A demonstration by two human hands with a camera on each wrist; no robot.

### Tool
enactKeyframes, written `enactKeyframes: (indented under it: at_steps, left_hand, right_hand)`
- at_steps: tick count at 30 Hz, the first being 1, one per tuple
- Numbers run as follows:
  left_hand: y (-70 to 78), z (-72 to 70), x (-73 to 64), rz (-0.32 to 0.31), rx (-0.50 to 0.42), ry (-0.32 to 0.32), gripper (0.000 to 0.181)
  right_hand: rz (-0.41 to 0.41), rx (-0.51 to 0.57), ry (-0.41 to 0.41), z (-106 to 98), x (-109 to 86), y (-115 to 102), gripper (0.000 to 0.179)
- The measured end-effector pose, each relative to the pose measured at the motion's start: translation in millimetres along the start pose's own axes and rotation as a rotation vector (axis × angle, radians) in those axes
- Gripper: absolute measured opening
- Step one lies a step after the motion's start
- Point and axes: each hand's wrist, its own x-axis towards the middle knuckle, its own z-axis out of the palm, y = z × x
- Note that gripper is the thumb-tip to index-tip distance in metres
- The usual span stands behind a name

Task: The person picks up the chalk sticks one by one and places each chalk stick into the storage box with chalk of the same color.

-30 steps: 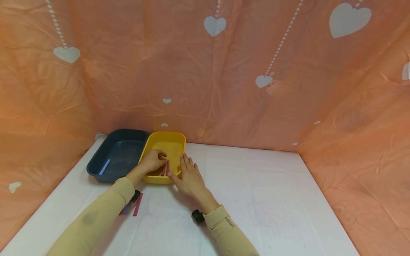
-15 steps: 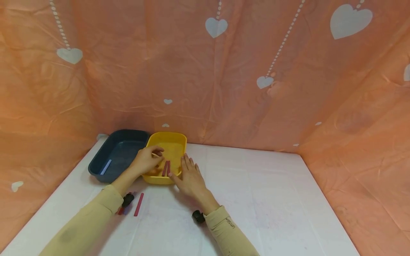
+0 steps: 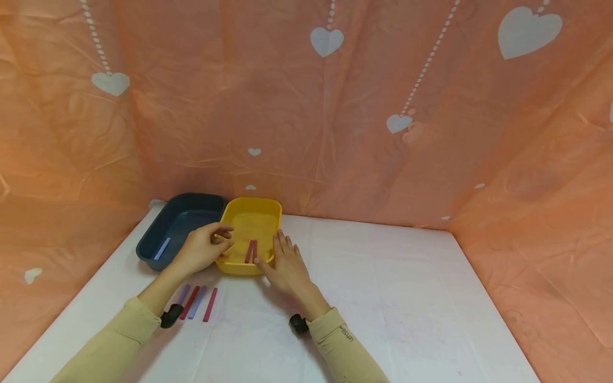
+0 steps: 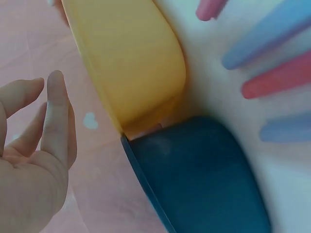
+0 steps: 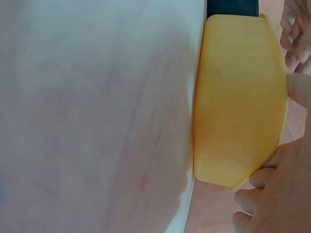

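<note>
My left hand (image 3: 203,247) is raised over the place where the yellow tray (image 3: 244,218) and the dark blue tray (image 3: 184,207) meet. Its fingers bend loosely, with a gap between thumb and fingertips and nothing held, as the left wrist view shows the hand (image 4: 41,136). My right hand (image 3: 286,268) lies along the yellow tray's right side with fingers extended, its thumb at the near rim. Two dark red sticks (image 3: 248,252) lean close together at the near end inside the yellow tray. One lavender stick (image 3: 162,248) lies in the dark blue tray.
Several red and lavender sticks (image 3: 194,303) lie roughly side by side on the white table (image 3: 383,298), in front of the trays and beside my left wrist. An orange curtain (image 3: 287,106) with pale hearts stands behind and on both sides.
My left hand has drawn back leftward, away from the red sticks in the yellow tray. More of the table sticks show beside its wrist. The right hand stays against the yellow tray.
</note>
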Motion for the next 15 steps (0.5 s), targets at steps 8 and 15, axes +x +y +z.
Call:
enactKeyframes:
  at_steps: [8, 15]
  left_hand:
    - [-5.9, -8.2, -23.8, -0.027, 0.098, 0.01, 0.036]
    - [-18.6, -14.4, -45.7, 0.001, 0.145, 0.006, 0.033]
  right_hand:
    - [-0.008, 0.011, -0.006, 0, 1.0, 2, 0.086]
    - [-0.01, 0.007, -0.004, 0, 0.5, 2, 0.087]
